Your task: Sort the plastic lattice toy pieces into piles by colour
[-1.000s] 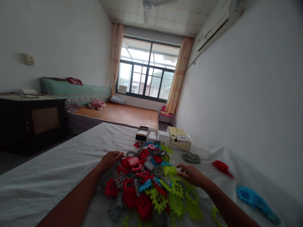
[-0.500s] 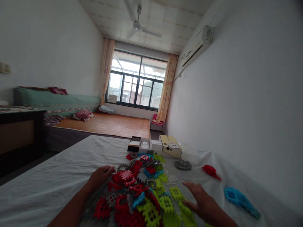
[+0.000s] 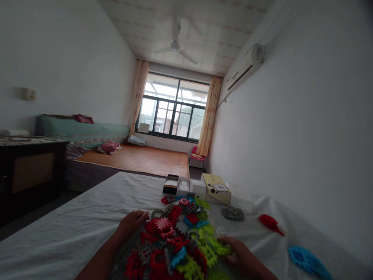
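A heap of flat plastic building pieces with toothed edges, in red, green, grey and blue, covers the near middle of the cloth. My left hand lies at the heap's left edge beside the red pieces, fingers loosely extended and holding nothing. On the heap's right side, my right hand has its fingers and thumb closed about a green toothed building piece. More green pieces lie against it. A blue piece rests in the front of the heap.
Behind the heap stand a black open box, white boxes and a yellow cartoon box. To the right lie a grey stack, a red stack and a blue stack on the white cloth.
My right hand has moved in to the left and closed on a green piece. My left hand stays by the heap. The whole view has shifted slightly.
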The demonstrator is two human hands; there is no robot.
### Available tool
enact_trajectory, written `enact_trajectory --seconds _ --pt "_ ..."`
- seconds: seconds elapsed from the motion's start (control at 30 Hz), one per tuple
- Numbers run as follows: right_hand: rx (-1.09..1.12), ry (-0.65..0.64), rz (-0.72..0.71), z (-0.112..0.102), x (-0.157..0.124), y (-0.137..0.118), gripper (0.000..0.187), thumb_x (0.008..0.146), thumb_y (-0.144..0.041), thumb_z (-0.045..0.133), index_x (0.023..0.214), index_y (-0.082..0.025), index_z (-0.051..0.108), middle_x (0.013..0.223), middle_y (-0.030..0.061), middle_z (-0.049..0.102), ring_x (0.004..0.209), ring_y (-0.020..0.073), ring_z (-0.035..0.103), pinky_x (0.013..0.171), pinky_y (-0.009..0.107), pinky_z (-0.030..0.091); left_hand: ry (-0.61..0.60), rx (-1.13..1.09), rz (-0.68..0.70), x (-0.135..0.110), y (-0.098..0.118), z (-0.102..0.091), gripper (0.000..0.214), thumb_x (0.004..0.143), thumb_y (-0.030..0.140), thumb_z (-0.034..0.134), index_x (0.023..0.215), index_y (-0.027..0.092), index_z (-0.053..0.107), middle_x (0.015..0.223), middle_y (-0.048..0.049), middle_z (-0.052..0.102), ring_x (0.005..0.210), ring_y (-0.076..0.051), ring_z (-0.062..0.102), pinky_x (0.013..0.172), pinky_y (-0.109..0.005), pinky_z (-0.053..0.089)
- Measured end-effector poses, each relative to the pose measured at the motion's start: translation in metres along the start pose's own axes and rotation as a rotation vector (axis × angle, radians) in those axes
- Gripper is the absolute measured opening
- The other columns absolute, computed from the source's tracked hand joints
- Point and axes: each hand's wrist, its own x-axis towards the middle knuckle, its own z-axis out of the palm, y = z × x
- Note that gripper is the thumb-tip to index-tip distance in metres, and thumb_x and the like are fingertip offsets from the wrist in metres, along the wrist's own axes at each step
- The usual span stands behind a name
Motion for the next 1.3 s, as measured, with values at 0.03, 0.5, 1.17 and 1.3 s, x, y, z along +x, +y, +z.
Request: enact_trajectory --seconds 0.03,0.5,1.17,1.3 --pt "0.007 0.008 -0.017 0.004 0.007 -0.008 0.051 0.066 -0.026 0.053 0.117 -0.023 0.058 0.122 0.0058 0.057 0.113 0.0239 0.050 0.099 0.034 0.035 -0.001 0.000 0.006 0.000 0.000 0.000 0.052 0.082 0.052 0.029 0.073 0.021 0.069 0.079 -0.0041 0.071 0.078 -0.021 0.063 0.067 -0.024 0.040" --pt "0.101 0.154 -0.193 -0.024 0.031 -0.061 0.051 0.079 -0.038 0.048 0.129 -0.026 0.045 0.132 0.0061 0.048 0.115 0.0222 0.047 0.097 0.038 0.038 -0.012 -0.116 -0.030 0.006 -0.007 -0.001 0.056 0.080 0.057 0.030 0.078 0.019 0.071 0.080 -0.0040 0.072 0.076 -0.021 0.064 0.068 -0.026 0.044" --pt "0.205 0.034 -0.062 -0.020 0.027 -0.012 0.035 0.078 -0.035 0.051 0.108 -0.019 0.059 0.104 0.0081 0.064 0.078 0.0172 0.062 0.070 0.032 0.051 -0.038 -0.020 -0.034 0.010 -0.015 0.009 0.054 0.079 0.058 0.033 0.083 0.020 0.071 0.083 -0.0023 0.072 0.080 -0.021 0.063 0.073 -0.023 0.043" --pt "-0.034 0.167 -0.162 0.001 0.049 -0.003 0.045 0.080 -0.033 0.051 0.123 -0.020 0.049 0.120 0.0106 0.057 0.104 0.0227 0.055 0.091 0.039 0.040 -0.023 -0.038 -0.045 0.011 -0.013 0.008 0.057 0.077 0.061 0.034 0.082 0.018 0.072 0.082 -0.0034 0.072 0.080 -0.021 0.063 0.072 -0.024 0.044"
